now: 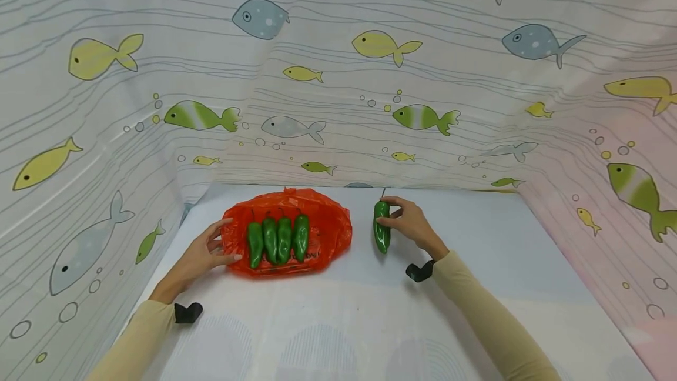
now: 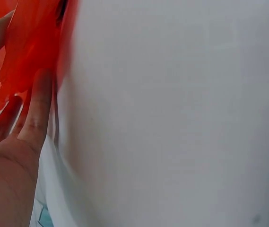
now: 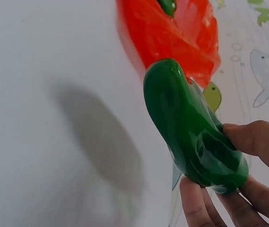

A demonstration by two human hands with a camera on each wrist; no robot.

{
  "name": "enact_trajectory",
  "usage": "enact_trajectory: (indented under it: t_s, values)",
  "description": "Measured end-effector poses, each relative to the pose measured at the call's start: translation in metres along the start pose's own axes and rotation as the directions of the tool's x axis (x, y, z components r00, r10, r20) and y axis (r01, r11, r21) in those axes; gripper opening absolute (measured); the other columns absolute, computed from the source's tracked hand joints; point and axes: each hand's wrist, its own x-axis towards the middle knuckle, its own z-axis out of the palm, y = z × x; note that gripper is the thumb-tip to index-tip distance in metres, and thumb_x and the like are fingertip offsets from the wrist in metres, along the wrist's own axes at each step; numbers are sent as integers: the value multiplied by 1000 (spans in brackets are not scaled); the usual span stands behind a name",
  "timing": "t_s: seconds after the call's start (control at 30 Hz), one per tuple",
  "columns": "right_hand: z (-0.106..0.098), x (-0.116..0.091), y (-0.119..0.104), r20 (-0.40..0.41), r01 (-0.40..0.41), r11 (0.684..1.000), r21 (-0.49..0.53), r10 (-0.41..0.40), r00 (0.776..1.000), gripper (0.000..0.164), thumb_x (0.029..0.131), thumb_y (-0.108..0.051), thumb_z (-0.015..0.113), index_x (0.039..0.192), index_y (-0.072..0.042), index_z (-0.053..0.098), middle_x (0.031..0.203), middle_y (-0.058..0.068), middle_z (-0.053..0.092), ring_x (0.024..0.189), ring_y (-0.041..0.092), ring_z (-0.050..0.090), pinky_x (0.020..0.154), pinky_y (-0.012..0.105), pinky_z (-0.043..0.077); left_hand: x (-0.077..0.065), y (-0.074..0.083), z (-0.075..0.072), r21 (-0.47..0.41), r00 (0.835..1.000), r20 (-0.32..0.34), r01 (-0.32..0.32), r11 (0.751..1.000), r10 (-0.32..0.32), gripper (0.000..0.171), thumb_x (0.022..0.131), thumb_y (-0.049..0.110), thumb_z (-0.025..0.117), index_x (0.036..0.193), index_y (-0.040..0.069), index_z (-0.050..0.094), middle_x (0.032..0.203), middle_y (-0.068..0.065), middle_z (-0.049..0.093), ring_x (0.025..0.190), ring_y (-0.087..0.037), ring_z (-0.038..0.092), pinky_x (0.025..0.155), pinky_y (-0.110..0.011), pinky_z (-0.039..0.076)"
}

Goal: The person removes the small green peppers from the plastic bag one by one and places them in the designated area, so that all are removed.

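My right hand [image 1: 404, 219] holds a glossy long green pepper [image 1: 382, 234] between thumb and fingers, to the right of the red plastic bag [image 1: 333, 228]. The pepper's thin stem points away from me. In the right wrist view the pepper [image 3: 186, 127] casts a shadow on the white surface beside it. Several more green peppers [image 1: 284, 240] lie side by side on the bag, stems toward the back. At the bag's left edge my left hand [image 1: 203, 251] grips the crumpled plastic, thumb and index finger overlapping it. Some left fingers are partly behind the film [image 2: 35, 47] in the left wrist view.
A white table [image 1: 338, 298] with pale printed arches lies under everything. Fabric printed with fish [image 1: 338, 93] rises as walls at the back and both sides. Black wrist mounts [image 1: 420, 271] sit at both sleeve cuffs.
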Motion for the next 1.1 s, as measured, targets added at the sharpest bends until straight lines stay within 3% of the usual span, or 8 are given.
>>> enact_trajectory:
  t_s: [0.1, 0.27, 0.57, 0.67, 0.87, 1.1]
  values:
    - [-2, 3, 2, -6, -13, 1000, 0, 13, 1000, 64, 89, -32, 82, 146, -18, 57, 121, 10, 66, 103, 25, 64, 76, 36, 53, 1, 1, 0, 0, 1000, -1, -4, 1000, 4, 98, 87, 20, 85, 163, 14, 23, 163, -21, 28, 140, -47, 40, 100, -33, 52]
    - [-2, 5, 8, -3, -22, 1000, 4, 22, 1000, 64, 89, -31, 82, 146, -15, 57, 119, 13, 67, 102, 26, 65, 76, 35, 53, 0, -3, 1, -8, 1000, 0, -3, 1000, 3, 98, 87, 20, 85, 162, 14, 24, 163, -20, 29, 141, -47, 39, 96, -22, 50]
    - [2, 16, 18, -11, -52, 998, 20, 52, 999, 63, 89, -28, 82, 145, -17, 58, 124, 16, 64, 104, 27, 64, 77, 35, 54, 2, -1, 0, 12, 1000, -2, 0, 1000, 0, 98, 87, 22, 84, 163, 14, 23, 164, -20, 26, 142, -49, 39, 102, -38, 51]
    - [5, 20, 22, -15, -62, 998, 25, 62, 998, 63, 89, -28, 83, 145, -18, 58, 126, 14, 64, 104, 26, 64, 77, 34, 53, 1, -2, 1, 5, 1000, -2, 10, 1000, -10, 98, 87, 23, 85, 163, 14, 24, 164, -20, 26, 142, -49, 38, 101, -35, 52]
    - [9, 30, 25, -12, -67, 998, 11, 67, 998, 62, 89, -31, 82, 145, -18, 58, 124, 14, 65, 105, 26, 65, 78, 36, 53, 1, -5, 0, -28, 1000, -2, -1, 1000, 1, 97, 87, 19, 85, 162, 14, 24, 163, -20, 29, 142, -46, 40, 95, -20, 49]
    - [10, 37, 30, 3, -86, 995, 40, 86, 996, 60, 90, -27, 81, 144, -14, 59, 136, 16, 59, 105, 28, 65, 80, 38, 57, 0, -2, 1, -9, 1000, 0, 0, 1000, 0, 97, 88, 20, 83, 163, 14, 22, 162, -21, 29, 140, -47, 42, 97, -29, 53]
